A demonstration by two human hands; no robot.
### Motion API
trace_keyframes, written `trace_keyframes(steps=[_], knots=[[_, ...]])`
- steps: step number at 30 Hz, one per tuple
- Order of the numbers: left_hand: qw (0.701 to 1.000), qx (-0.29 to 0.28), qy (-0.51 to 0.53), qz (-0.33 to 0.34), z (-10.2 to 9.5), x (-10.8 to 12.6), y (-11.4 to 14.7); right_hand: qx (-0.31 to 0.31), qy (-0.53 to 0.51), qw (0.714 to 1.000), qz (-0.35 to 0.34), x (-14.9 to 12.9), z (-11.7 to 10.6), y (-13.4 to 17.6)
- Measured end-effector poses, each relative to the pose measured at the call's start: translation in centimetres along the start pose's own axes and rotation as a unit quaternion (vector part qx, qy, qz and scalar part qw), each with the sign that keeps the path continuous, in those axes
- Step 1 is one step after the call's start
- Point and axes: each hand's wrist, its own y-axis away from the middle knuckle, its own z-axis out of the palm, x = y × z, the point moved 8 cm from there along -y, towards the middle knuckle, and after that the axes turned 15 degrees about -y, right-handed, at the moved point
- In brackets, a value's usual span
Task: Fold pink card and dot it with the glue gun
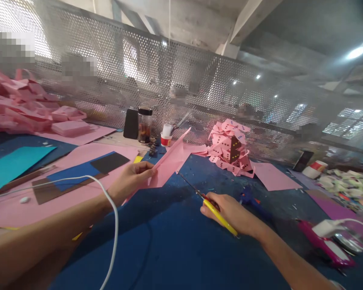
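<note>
My left hand (133, 179) pinches a folded pink sheet (169, 161) by its left side, thumb against the face. The sheet is tilted up above the blue table. In my right hand (225, 211), closed fingers hold snips (219, 217) with a straight yellow handle and a thin dark blade. The blade's tip points up and left, near the lower right edge of the pink sheet; whether they touch, I cannot tell. Behind my right hand is a pile of pink pieces (230, 149) with rows of dark dots. A dark blue glue gun (252, 197) lies beside that hand.
A white cable (116, 225) crosses my left forearm. To the left are a heap of pink strips (21, 100) and a teal sheet (15, 165). A jar (144, 125) and a paper cup (166, 137) stand at the back. A magenta tool (326, 243) lies at right.
</note>
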Motion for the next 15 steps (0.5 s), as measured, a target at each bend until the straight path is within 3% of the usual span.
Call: trace_keyframes(steps=[3, 15], knots=[[1.000, 0.009, 0.002, -0.001, 0.0, -0.2, 0.1, -0.004, -0.008, 1.000, 0.003, 0.1, 0.0, 0.1], [0.999, -0.046, 0.002, 0.007, 1.6, 1.0, 1.2, -0.027, -0.035, 0.999, 0.001, -1.2, 0.9, 0.6]])
